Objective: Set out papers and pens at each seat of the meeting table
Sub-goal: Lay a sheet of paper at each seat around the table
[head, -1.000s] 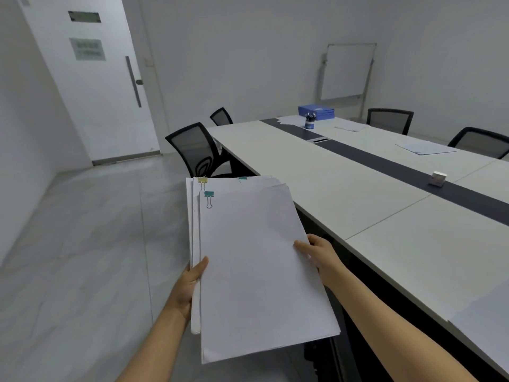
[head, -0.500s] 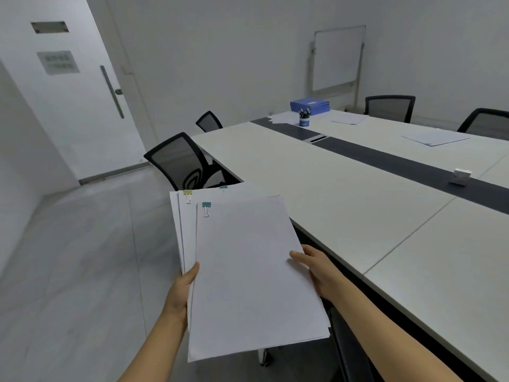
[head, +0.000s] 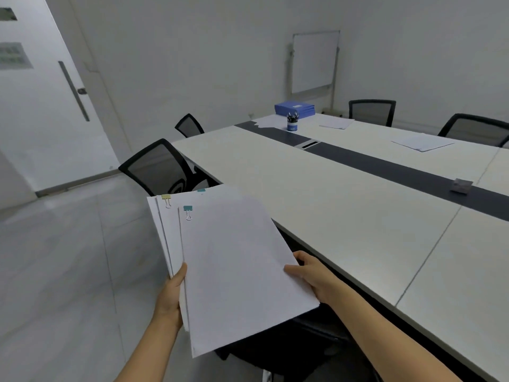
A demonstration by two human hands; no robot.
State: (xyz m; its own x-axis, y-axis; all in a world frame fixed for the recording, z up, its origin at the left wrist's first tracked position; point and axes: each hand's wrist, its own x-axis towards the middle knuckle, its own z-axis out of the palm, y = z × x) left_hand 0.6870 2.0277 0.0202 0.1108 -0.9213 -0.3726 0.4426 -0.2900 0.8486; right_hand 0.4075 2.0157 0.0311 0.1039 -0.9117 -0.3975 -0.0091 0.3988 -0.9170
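Observation:
I hold a stack of white clipped paper sets (head: 234, 266) in front of me, beside the near edge of the long meeting table (head: 316, 194). My left hand (head: 172, 296) grips the stack's left edge, thumb on top. My right hand (head: 312, 277) grips the right edge of the top set. Teal and yellow binder clips show at the top corners. A blue cup of pens (head: 292, 123) stands at the far end of the table. Paper sets (head: 421, 142) lie at seats on the far side.
Black mesh chairs (head: 159, 169) stand along the near side and more (head: 371, 111) on the far side. A chair seat (head: 289, 346) sits below the papers. Blue folders (head: 294, 108), a whiteboard (head: 314, 62) and a door (head: 41, 106) are beyond. A small box (head: 460, 185) rests on the table's dark strip.
I have moved forward along the table toward the near chairs. The paper stack stays in both hands, slightly fanned more to the left.

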